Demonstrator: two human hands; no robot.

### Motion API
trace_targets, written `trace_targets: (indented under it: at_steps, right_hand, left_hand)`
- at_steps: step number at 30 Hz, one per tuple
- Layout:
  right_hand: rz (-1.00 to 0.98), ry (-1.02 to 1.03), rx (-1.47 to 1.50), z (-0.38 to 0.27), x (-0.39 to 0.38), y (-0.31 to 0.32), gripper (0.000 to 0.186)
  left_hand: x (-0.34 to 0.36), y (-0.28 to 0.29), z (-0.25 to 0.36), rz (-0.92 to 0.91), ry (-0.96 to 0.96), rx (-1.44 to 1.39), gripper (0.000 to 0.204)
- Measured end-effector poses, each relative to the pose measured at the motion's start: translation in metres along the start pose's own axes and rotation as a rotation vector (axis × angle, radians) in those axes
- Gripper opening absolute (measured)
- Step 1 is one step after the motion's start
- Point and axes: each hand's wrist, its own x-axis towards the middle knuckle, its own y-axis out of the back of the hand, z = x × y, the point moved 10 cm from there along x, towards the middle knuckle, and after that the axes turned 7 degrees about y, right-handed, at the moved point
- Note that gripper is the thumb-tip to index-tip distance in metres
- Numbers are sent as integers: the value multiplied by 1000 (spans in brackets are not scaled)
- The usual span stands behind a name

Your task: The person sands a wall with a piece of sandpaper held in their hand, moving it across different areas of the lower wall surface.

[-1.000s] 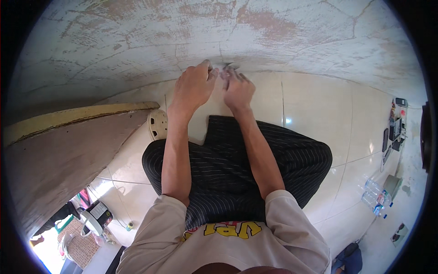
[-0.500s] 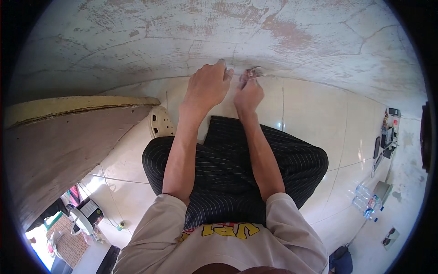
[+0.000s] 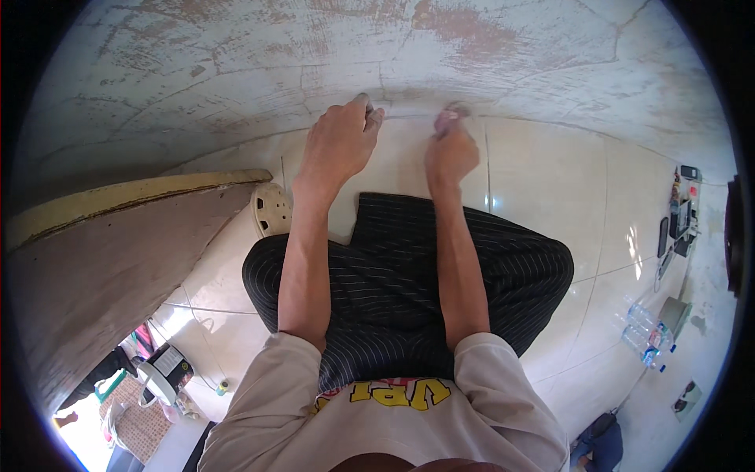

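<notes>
My left hand [image 3: 340, 143] is closed, knuckles up, close to the foot of the worn wall [image 3: 259, 86]. A greyish tip shows past its fingers; whether that is a dusty finger or a held thing I cannot make out. To its right, my right hand [image 3: 454, 161] is smeared by motion and closed round a small pinkish-brown thing [image 3: 451, 116], too blurred to name. That thing is close to the line where wall and tiled floor [image 3: 543, 169] meet. The wall's whitish coat is cracked and scuffed, with bare brownish patches.
A wooden panel [image 3: 134, 244] with a yellowish edge stands at the left, beside a beige clog [image 3: 270, 211]. My legs in striped dark trousers [image 3: 393, 291] are folded below my arms. Clear plastic bottles [image 3: 646, 334] and a dark phone-like slab [image 3: 663, 236] lie at the right.
My right hand has moved a little to the right with the thing in it. My left hand has shifted slightly left, so the hands are farther apart. The view has also shifted slightly.
</notes>
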Motion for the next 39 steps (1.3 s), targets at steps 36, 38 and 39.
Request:
trace_targets:
  at_steps: [36, 38, 39]
  right_hand:
    - [319, -179, 218, 49, 6, 18, 19]
    - [173, 14, 274, -7, -10, -11, 18]
    - [26, 122, 228, -36, -16, -28, 19]
  left_hand:
    - [-2, -1, 8, 6, -24, -36, 31]
    - [-2, -2, 4, 16, -38, -44, 34]
    - [-2, -2, 3, 24, -42, -36, 35]
